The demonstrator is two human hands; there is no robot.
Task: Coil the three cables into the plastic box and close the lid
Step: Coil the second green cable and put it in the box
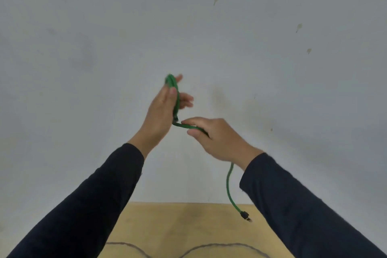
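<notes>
A green cable [228, 184] is held up in front of a pale wall. Several loops of it wrap around my left hand [165, 109], which is raised with fingers fairly straight and the thumb against the loops. My right hand [215, 136] pinches the strand just right of the left palm. The loose tail hangs below my right wrist and ends in a black plug [245, 215] above the table. A thin grey cable [219, 246] lies in curves on the table at the bottom edge. The plastic box is out of view.
A tan wooden table [167, 226] fills the bottom centre, its far edge against a grey-white wall [104, 48]. My dark sleeves cross the lower corners.
</notes>
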